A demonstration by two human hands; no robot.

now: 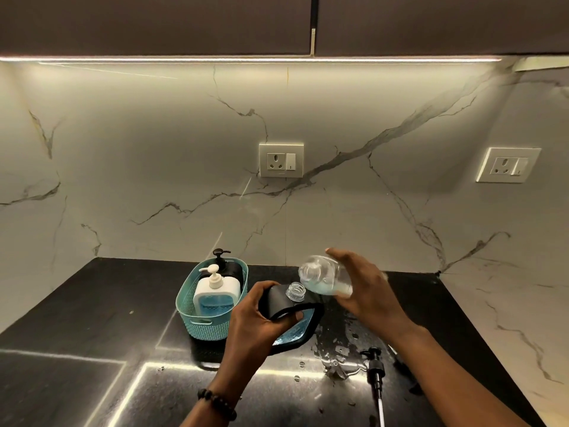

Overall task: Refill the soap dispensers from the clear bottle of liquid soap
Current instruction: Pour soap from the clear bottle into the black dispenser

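My right hand [366,291] grips the clear soap bottle [323,274], tipped on its side with its mouth toward the left; a little pale liquid lies in it. Just below that mouth is the open threaded neck [296,291] of a black-framed dispenser [295,328] with blue soap inside. My left hand [258,318] holds this dispenser tilted on the counter. Its black pump [374,369] lies on the counter at the right, tube pointing toward me. A white dispenser [215,295] with blue soap and a black dispenser [223,260] behind it stand in a teal basket [197,322].
Spilled liquid [338,355] puddles on the black counter [77,334] between the dispenser and the loose pump. A marble backsplash with two wall sockets [281,160] [508,164] rises behind. Dark cabinets hang overhead.
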